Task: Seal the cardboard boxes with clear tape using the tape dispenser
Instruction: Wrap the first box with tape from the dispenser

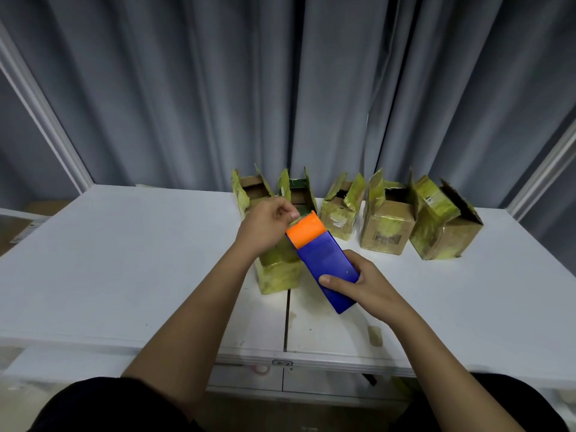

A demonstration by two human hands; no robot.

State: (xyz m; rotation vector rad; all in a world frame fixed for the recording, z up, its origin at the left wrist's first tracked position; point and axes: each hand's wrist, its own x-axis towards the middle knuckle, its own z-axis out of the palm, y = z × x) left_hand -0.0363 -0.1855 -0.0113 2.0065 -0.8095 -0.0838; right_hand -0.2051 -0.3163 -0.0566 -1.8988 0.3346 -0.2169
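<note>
Two hands share the blue-and-orange plastic tape dispenser (321,257): my right hand (358,283) grasps its blue body, my left hand (268,226) pinches at its orange end. Beneath my left hand stands one cardboard box (277,272); five open-flapped cardboard boxes (386,219) line the white bench (124,260) beyond.

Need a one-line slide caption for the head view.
Right hand grips a blue-and-orange tape dispenser while the left hand pinches at its orange end, open boxes behind.
</note>
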